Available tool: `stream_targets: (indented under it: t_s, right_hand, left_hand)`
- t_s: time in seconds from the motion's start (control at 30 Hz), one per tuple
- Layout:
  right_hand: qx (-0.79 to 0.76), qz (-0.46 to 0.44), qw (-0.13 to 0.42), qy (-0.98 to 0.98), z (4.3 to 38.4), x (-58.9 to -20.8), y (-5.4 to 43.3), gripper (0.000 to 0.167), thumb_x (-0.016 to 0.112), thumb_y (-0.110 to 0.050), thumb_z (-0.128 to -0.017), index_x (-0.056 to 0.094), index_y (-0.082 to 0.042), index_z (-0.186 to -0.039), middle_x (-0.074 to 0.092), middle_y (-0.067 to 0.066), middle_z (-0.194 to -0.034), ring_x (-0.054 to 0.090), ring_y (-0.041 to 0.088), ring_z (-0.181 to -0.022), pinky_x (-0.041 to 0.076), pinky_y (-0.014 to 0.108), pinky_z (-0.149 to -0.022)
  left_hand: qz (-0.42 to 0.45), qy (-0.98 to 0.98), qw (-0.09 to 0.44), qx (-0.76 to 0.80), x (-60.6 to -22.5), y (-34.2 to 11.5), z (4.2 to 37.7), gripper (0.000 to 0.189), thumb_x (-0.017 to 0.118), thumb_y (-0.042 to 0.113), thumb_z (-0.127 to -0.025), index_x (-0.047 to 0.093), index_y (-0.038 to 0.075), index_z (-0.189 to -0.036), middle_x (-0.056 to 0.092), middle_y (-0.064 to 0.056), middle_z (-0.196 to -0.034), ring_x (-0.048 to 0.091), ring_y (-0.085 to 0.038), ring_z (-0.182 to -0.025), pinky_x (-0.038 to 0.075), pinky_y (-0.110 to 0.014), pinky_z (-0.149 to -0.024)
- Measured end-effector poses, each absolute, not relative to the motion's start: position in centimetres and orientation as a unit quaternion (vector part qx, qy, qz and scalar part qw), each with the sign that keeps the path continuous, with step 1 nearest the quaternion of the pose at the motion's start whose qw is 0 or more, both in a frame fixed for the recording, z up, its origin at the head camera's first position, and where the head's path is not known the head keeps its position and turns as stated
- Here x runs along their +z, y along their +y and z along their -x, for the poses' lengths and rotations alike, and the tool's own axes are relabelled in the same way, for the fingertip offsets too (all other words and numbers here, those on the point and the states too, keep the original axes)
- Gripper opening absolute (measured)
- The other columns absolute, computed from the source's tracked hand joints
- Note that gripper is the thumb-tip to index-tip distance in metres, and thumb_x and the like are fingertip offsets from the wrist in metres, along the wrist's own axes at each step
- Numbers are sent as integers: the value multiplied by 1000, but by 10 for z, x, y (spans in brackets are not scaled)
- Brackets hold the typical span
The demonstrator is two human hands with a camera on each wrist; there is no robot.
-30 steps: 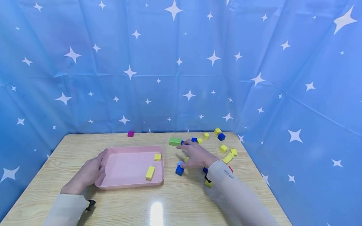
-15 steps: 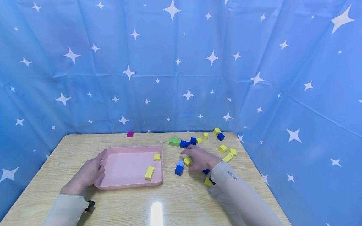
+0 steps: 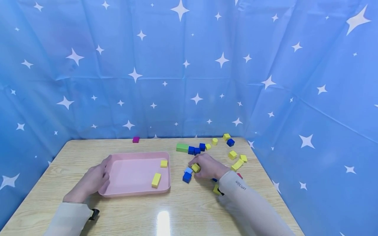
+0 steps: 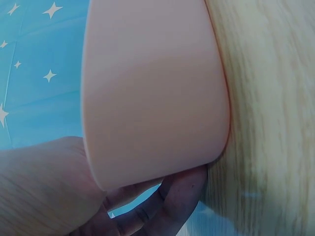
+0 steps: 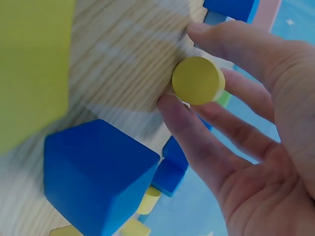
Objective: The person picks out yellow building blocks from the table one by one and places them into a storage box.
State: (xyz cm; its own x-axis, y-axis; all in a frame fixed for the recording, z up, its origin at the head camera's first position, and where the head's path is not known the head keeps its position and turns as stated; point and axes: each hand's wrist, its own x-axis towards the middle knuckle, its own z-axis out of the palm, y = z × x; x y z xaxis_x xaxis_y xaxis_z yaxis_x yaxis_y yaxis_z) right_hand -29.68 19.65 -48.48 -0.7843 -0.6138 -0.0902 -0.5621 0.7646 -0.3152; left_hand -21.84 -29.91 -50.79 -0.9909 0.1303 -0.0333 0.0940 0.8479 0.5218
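My left hand [image 3: 91, 178] grips the left side of a shallow pink tray [image 3: 133, 195]; in the left wrist view, its curled fingers [image 4: 184, 194] lie against the tray wall [image 4: 152, 98]. Two yellow blocks, a long one [image 3: 156, 180] and a smaller one [image 3: 164, 164], lie inside the tray at the right. My right hand [image 3: 209, 166] reaches around a yellow cylinder block [image 5: 193, 81]. In the right wrist view a gap shows between thumb and cylinder, while other fingers are close to it or touching. Beside it sit a light blue block [image 3: 188, 170] and a dark blue cube [image 3: 187, 177].
A green block [image 3: 182, 147] and several blue cubes [image 3: 197, 151] line the back. More yellow blocks [image 3: 232, 155] are scattered at the right, with a red piece [image 3: 240, 175] partly behind the sleeve. A magenta block [image 3: 136, 140] stands at the rear edge, before a blue starred curtain [image 3: 165, 65].
My right hand has drawn back slightly from the blue cubes, then brought its fingers down around the yellow cylinder. The left hand and the tray have stayed in place.
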Motion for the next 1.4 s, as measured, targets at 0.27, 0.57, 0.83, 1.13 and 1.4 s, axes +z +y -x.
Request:
stream_targets:
  t_s: [0.27, 0.57, 0.83, 1.13, 1.4]
  right_hand:
    - [-136, 309, 80, 938, 298, -488, 194, 33, 93, -12, -98, 89, -17, -131, 85, 6, -138, 76, 27, -134, 66, 45, -112]
    - [-135, 303, 76, 940, 295, -487, 193, 28, 92, -12, -100, 89, -17, -127, 84, 7, -133, 77, 22, -123, 68, 42, -104]
    - [-138, 286, 78, 945, 294, -487, 190, 30, 91, -13, -101, 87, -17, -130, 80, 7, -134, 74, 23, -125, 67, 43, -107]
    - [-148, 295, 48, 943, 293, -484, 186, 33, 84, -14, -104, 83, -11, -137, 77, 12, -140, 69, 16, -107, 61, 33, -87]
    - [-168, 291, 43, 941, 288, -476, 172, 34, 82, -15, -104, 82, -11, -138, 76, 12, -140, 65, 15, -94, 59, 34, -81]
  left_hand:
    - [-58, 962, 32, 265, -507, -299, 221, 76, 53, 2, -113, 20, -13, -180, 53, -10, -89, 56, -21, -80, 50, -38, -79]
    - [-52, 961, 37, 268, -508, -298, 221, 77, 53, 1, -113, 19, -12, -180, 55, -8, -91, 58, -21, -84, 51, -39, -81]
    - [-55, 962, 29, 265, -510, -298, 221, 76, 52, 1, -113, 20, -13, -180, 65, -20, -102, 59, -21, -83, 53, -40, -82]
    - [-60, 960, 24, 273, -509, -298, 218, 75, 51, 2, -113, 21, -13, -180, 49, -5, -82, 50, -19, -71, 44, -31, -69]
    - [-59, 957, 30, 282, -509, -298, 216, 76, 50, 1, -112, 20, -12, -180, 50, -6, -83, 51, -19, -70, 43, -30, -65]
